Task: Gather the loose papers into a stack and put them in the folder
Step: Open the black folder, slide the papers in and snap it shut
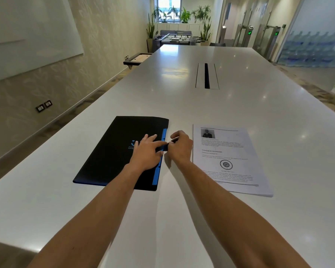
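Fingers (152, 139) of my left hand (146, 153) are lying flat on the closed folder (112, 151), while my right hand (180, 146) is pinching its edge tab; the paper stack (230, 161) is lying beside on the worktop (240, 97).

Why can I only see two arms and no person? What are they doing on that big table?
The camera sits on the person's head and looks down, so only their arms show. On the white table lies a closed black folder with a blue edge. The left hand rests flat on it. The right hand pinches a small dark tab at the folder's edge, maybe to open it. Beside it, to the right and not touching, a neat stack of papers waits.
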Action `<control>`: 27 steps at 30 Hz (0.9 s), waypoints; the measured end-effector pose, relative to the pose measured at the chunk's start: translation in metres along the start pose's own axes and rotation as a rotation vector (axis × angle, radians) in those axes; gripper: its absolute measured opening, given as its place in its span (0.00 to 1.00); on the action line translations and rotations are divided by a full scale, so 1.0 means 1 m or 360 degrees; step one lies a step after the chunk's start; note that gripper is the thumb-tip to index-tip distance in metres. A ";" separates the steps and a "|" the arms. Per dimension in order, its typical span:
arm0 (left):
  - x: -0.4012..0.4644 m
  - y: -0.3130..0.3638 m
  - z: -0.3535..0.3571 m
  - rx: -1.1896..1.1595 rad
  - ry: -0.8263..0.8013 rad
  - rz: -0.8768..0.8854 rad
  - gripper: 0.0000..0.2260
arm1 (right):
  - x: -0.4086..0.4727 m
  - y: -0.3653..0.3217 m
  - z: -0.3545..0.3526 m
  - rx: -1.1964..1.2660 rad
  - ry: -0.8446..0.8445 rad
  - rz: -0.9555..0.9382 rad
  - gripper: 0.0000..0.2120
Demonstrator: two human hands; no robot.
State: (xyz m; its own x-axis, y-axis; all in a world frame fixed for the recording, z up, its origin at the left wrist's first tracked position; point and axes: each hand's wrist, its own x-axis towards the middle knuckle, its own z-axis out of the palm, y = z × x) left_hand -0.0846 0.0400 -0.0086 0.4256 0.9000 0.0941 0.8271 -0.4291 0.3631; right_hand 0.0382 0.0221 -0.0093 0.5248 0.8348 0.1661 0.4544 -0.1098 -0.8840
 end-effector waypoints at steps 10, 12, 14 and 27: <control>0.008 0.039 -0.026 0.0372 -0.0067 -0.0058 0.17 | -0.003 -0.010 -0.014 0.0470 0.0041 0.0162 0.11; 0.010 0.051 -0.030 0.0542 -0.0035 -0.0168 0.17 | -0.004 -0.014 -0.016 0.0450 0.0052 0.0076 0.12; 0.012 0.059 -0.037 0.0661 -0.0003 -0.0287 0.20 | -0.004 -0.016 -0.020 0.0429 0.0039 0.0005 0.14; 0.018 0.052 -0.071 0.0675 0.0062 -0.0440 0.58 | 0.000 -0.020 -0.042 0.0434 0.0077 -0.0055 0.13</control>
State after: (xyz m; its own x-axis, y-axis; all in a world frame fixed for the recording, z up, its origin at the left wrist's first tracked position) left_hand -0.0597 0.0395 0.0782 0.1621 0.9831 0.0850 0.9867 -0.1603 -0.0286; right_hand 0.0598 0.0019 0.0270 0.5494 0.8079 0.2131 0.2657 0.0729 -0.9613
